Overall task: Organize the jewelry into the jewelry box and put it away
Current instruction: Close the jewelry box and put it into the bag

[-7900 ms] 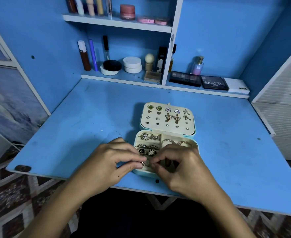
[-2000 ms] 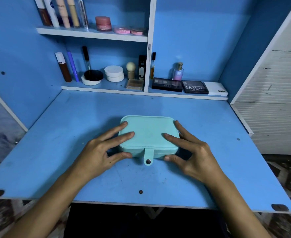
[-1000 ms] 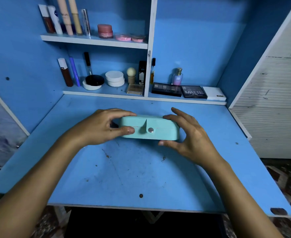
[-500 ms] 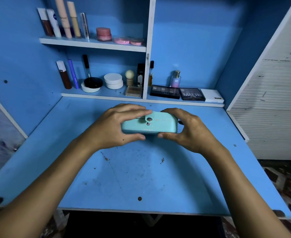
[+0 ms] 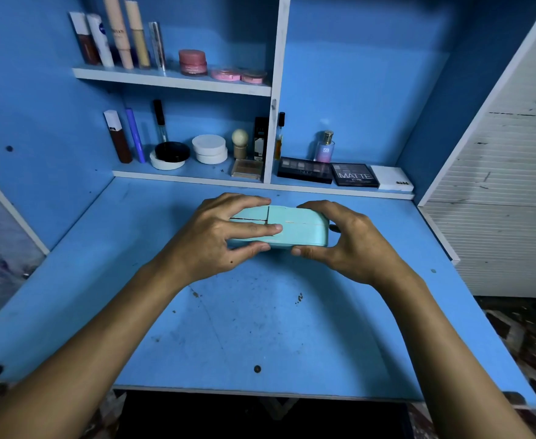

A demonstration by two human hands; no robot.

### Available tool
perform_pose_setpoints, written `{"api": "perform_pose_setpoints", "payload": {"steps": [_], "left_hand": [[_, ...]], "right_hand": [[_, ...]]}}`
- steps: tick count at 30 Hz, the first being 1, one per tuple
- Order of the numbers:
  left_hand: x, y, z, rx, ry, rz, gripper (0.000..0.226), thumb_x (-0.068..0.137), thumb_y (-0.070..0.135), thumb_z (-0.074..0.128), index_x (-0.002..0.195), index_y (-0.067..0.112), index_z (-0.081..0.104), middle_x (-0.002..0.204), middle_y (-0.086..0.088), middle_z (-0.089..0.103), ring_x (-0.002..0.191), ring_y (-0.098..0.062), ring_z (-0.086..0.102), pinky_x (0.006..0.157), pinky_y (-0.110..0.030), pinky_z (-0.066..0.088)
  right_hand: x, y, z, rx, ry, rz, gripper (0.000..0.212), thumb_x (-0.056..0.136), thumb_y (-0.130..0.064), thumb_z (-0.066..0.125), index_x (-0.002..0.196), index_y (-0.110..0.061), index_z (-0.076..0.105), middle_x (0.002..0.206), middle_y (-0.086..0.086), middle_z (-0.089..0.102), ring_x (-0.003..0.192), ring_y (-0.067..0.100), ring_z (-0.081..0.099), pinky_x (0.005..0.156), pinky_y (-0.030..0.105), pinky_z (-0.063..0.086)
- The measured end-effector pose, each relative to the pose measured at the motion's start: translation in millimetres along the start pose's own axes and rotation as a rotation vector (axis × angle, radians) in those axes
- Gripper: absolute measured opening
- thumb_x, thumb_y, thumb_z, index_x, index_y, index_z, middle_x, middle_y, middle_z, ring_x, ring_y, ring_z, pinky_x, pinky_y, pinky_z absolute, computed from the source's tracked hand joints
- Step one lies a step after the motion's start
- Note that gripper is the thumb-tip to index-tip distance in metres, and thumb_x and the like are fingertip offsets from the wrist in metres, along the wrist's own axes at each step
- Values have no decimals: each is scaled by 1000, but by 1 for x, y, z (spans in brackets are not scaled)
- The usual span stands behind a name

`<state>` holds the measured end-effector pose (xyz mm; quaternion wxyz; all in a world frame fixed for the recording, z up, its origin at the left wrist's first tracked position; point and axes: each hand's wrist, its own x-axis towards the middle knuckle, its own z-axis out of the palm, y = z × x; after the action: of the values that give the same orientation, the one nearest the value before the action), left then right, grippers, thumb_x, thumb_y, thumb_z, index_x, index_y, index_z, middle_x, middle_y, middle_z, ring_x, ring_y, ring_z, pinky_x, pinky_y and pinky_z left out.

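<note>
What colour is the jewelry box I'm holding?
Light turquoise, a minty teal, seen in the head view: jewelry box.

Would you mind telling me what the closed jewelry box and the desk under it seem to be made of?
The jewelry box looks like matte mint faux leather or soft plastic: even colour, rounded corners, a flexible strap tab; I cannot tell which. The desk looks like blue laminated board: flat, scuffed surface with a pale edge band at the front.
</note>
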<state>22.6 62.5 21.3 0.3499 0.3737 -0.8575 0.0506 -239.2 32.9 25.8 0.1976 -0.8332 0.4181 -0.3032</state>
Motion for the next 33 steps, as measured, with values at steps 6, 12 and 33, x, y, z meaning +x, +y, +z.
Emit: {"api": "perform_pose_setpoints", "payload": {"steps": [6, 12, 33], "left_hand": [[1, 1, -1, -43, 4, -17, 31, 88, 38, 67, 118, 30, 69, 129, -9, 63, 113, -22, 58, 89, -40, 50], [1, 7, 1, -161, 38, -138, 31, 87, 44, 67, 110, 27, 75, 128, 0, 64, 114, -15, 59, 96, -35, 49], [-42, 4, 4, -751, -151, -732, 80, 54, 52, 80, 127, 33, 55, 145, 21, 42, 122, 14, 46, 87, -4, 40]], "right_hand": [[0, -1, 0, 4, 2, 8, 62, 72, -44, 85, 127, -33, 58, 118, -14, 63, 110, 5, 57, 96, 28, 49], [-3, -1, 2, 22, 17, 19, 63, 72, -46, 85, 127, -32, 58, 120, -15, 63, 112, 3, 56, 96, 20, 46], [-50, -6, 35, 95, 185, -19, 41, 84, -52, 69, 117, -29, 70, 132, -12, 58, 130, 4, 49, 106, 20, 39]]}}
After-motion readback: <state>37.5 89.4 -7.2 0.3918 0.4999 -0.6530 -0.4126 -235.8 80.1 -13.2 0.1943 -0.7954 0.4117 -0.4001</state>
